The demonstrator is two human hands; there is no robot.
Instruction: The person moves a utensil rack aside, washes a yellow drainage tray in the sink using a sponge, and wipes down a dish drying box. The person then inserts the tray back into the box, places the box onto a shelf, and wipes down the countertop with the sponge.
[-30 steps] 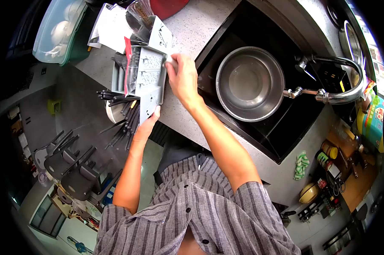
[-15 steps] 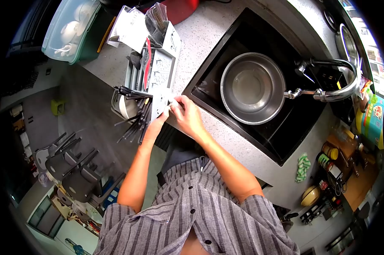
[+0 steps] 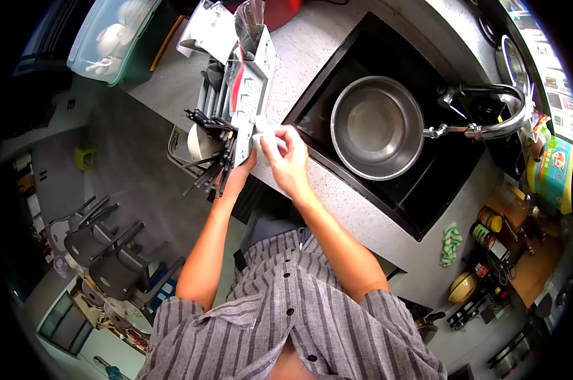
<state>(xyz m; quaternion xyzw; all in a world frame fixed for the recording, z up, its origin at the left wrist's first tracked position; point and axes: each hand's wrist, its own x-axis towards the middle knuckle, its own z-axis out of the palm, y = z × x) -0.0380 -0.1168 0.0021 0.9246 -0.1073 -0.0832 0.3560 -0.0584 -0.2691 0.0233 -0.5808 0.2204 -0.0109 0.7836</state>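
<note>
A grey-white utensil holder [image 3: 256, 85] stands at the counter's left edge, with black chopsticks [image 3: 220, 152] jutting from its near end. A red-edged item, dark utensils and clear plastic packets are in its other sections. My left hand [image 3: 238, 178] grips the near end from below, its fingers partly hidden by the holder. Against the holder's side, my right hand [image 3: 290, 163] pinches a crumpled white cloth or tissue [image 3: 261, 132]; which of the two I cannot tell.
To the right, a metal pan [image 3: 376, 130] sits in the black sink [image 3: 419, 218] under a chrome faucet [image 3: 499, 130]. A lidded clear-green box [image 3: 112, 47] is at the far left. A white bowl [image 3: 201, 144] lies behind the chopsticks. Chairs [image 3: 99, 250] stand lower left.
My right hand has shifted slightly right, and more of the white cloth or tissue shows. The holder has moved a little to the right in view, with my left hand still at its near end.
</note>
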